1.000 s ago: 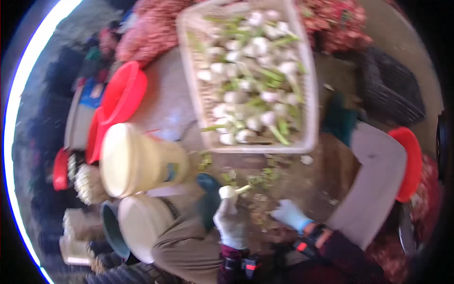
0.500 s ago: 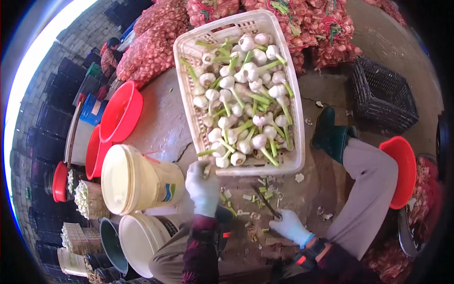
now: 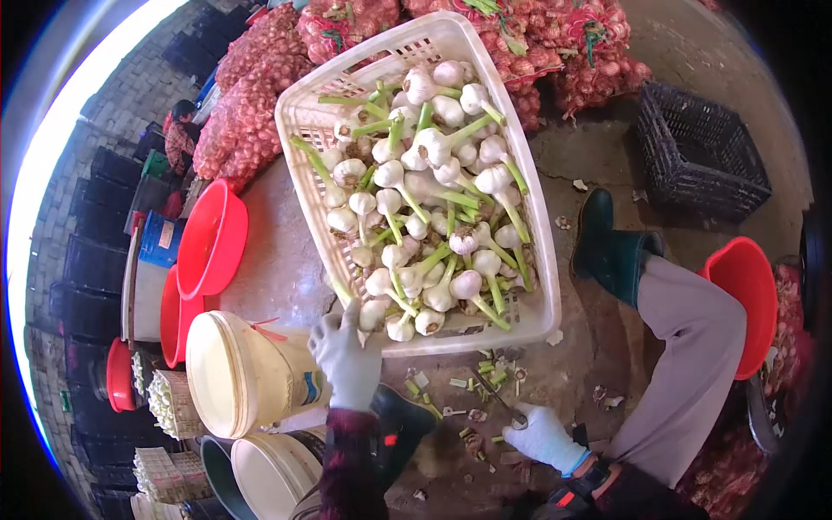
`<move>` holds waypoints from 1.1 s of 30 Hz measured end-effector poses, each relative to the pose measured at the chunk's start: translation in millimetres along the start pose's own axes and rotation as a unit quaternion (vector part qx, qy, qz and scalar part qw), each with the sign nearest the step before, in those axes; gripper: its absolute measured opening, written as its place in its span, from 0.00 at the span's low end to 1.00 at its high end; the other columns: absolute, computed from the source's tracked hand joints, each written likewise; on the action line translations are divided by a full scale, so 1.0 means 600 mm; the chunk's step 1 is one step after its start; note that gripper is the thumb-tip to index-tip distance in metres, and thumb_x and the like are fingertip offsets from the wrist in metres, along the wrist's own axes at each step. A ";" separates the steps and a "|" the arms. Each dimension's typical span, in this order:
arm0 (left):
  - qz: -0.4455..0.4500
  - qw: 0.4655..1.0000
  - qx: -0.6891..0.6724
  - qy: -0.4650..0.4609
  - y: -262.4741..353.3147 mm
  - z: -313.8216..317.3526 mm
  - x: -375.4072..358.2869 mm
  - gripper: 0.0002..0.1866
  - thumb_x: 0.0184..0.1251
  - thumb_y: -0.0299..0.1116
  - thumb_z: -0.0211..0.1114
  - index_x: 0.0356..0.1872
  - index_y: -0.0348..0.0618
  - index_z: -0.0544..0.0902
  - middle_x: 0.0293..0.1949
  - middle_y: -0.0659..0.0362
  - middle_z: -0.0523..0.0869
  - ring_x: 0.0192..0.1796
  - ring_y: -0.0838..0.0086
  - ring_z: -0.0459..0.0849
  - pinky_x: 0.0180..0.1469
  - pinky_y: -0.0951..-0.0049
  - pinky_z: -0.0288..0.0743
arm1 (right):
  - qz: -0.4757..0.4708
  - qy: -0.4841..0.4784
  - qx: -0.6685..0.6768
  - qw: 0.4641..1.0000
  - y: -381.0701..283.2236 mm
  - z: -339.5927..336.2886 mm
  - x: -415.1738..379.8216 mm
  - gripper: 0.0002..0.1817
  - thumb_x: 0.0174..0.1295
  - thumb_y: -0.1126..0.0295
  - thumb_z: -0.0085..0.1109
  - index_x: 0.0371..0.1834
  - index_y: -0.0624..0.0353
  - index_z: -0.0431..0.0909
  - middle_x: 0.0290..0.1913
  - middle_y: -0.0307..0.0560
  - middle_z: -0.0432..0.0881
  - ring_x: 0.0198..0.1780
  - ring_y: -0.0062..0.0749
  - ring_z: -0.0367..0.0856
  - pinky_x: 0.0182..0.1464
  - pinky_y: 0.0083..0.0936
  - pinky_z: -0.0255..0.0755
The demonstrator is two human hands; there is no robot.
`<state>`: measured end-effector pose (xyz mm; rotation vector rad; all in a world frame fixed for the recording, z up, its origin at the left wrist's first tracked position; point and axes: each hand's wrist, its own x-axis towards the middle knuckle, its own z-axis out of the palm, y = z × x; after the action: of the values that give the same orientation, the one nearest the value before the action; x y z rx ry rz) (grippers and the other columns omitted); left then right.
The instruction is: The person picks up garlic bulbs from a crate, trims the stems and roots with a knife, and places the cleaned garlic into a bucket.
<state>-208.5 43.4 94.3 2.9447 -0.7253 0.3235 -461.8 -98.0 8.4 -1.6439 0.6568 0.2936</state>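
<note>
My left hand, in a pale work glove, is at the near left corner of a white plastic crate. Its fingers are closed around a green garlic stem; most of what is in the grip is hidden by the glove. Many garlic bulbs with short green stems fill the crate. Right of and below the crate, my right hand, also gloved, grips a thin dark-bladed knife, pointing up and left over the floor.
Cut stem pieces litter the floor. Cream buckets and red basins stand left, a black crate right. Net sacks line the back. Another person is far left. A red basin sits beside my leg.
The view has shifted, and the crate appears lower and farther left. My left hand has moved left along the crate's corner, with a stem now at its fingertips. My right hand still holds the knife.
</note>
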 end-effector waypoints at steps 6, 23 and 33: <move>-0.175 0.749 -0.636 -0.065 0.032 -0.056 -0.175 0.25 0.56 0.29 0.71 0.52 0.39 0.70 0.47 0.59 0.76 0.47 0.76 0.75 0.52 0.74 0.72 | -0.136 0.029 0.011 0.990 -0.050 -0.013 -0.035 0.11 0.53 0.65 0.64 0.28 0.61 0.74 0.19 0.46 0.75 0.22 0.38 0.74 0.28 0.36 0.69; -0.313 0.633 -0.700 -0.102 0.088 -0.071 -0.319 0.18 0.62 0.31 0.63 0.52 0.41 0.71 0.42 0.58 0.80 0.41 0.72 0.84 0.42 0.70 0.84 | -0.323 0.004 -0.276 0.905 -0.011 -0.003 -0.069 0.13 0.40 0.67 0.66 0.30 0.52 0.74 0.27 0.44 0.77 0.29 0.48 0.80 0.30 0.41 0.73; -0.300 0.682 -0.661 -0.091 0.068 -0.011 -0.324 0.22 0.46 0.36 0.67 0.43 0.40 0.72 0.35 0.60 0.78 0.32 0.79 0.79 0.32 0.81 0.76 | -0.240 0.015 -0.246 0.939 0.053 0.047 -0.001 0.07 0.49 0.68 0.57 0.31 0.55 0.79 0.31 0.52 0.83 0.34 0.52 0.82 0.37 0.47 0.75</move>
<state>-396.9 95.6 58.2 1.5903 0.1186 -0.4182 -475.7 -72.4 -22.8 -2.2300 0.1862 0.0748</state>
